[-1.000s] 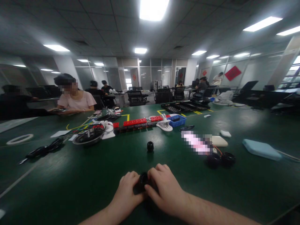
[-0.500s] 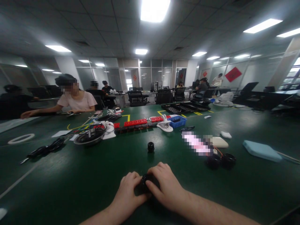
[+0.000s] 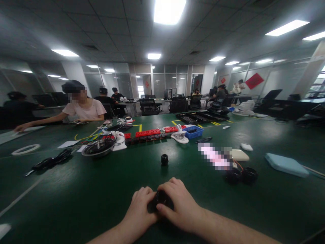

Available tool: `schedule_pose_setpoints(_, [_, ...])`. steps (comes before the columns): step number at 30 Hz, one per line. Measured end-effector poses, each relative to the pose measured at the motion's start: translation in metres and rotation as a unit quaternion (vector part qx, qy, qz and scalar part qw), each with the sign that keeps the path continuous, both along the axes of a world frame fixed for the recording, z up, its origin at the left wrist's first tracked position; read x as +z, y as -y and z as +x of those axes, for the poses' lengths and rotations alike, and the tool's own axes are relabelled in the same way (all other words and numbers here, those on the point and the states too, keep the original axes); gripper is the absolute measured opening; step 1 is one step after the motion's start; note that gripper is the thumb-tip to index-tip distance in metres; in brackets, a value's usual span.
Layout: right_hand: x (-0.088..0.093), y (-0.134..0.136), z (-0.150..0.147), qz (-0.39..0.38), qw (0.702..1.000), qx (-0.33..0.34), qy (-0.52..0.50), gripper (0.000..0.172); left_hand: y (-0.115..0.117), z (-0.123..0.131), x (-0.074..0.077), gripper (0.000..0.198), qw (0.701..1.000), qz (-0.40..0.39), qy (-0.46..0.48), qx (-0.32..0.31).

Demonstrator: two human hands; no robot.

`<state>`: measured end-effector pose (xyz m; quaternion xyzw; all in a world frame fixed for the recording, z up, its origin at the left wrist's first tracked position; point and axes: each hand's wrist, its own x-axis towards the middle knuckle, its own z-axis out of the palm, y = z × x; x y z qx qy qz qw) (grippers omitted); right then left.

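At the near middle of the table, both of my hands are closed around a black round part (image 3: 161, 196) with a ring-shaped top. My left hand (image 3: 140, 206) grips its left side, the fingers partly hidden behind it. Over the top and right side curls my right hand (image 3: 180, 203), its thumb pressed near the ring. Much of the part is covered by the fingers, so its exact kind cannot be made out. Straight ahead, a small black ribbed cylindrical piece (image 3: 164, 159) stands upright on the green table (image 3: 101, 189), apart from both hands.
Farther back are red socket strips (image 3: 148, 132), a blue bin (image 3: 194, 132), a white clip stand (image 3: 180, 136) and a metal bowl (image 3: 98, 150). A black cable (image 3: 53, 160) lies left; black round pieces (image 3: 249, 175) and a light-blue case (image 3: 286, 164) lie right. A co-worker (image 3: 83, 106) sits across.
My right fingers and thumb have shifted slightly around the black part, and its ring shows at a different angle. The whole view has moved a little. Across the table, the co-worker's arm reaches farther left.
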<state>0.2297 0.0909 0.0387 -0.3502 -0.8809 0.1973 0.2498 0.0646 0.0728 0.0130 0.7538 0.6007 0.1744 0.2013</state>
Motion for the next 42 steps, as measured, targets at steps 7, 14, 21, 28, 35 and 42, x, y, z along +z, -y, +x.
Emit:
schedule_pose_setpoints(7, [0.007,0.003,0.0,-0.023,0.999,0.043,-0.003,0.029,-0.001,-0.003,-0.006,0.016,1.0,-0.005,-0.001,-0.009])
schedule_pose_setpoints(14, [0.002,-0.001,0.001,-0.006,0.999,0.043,-0.006,0.028,-0.001,-0.002,-0.006,0.017,1.0,-0.008,-0.007,-0.007])
schedule_pose_setpoints(21, [-0.002,-0.004,-0.001,0.002,1.0,0.012,0.023,0.031,-0.001,-0.002,-0.006,0.019,1.0,-0.006,-0.012,-0.007])
schedule_pose_setpoints(28, [-0.009,-0.008,-0.001,-0.028,0.999,0.009,-0.024,0.043,-0.001,-0.001,-0.003,0.015,1.0,-0.01,-0.005,-0.013])
schedule_pose_setpoints(35, [-0.016,-0.013,-0.002,-0.061,0.997,0.01,-0.056,0.043,-0.002,-0.002,-0.003,0.019,1.0,-0.023,0.008,-0.011])
schedule_pose_setpoints(42, [-0.025,-0.015,-0.003,-0.117,0.989,-0.015,-0.088,0.045,-0.007,-0.005,-0.001,0.019,0.998,-0.059,0.006,-0.022])
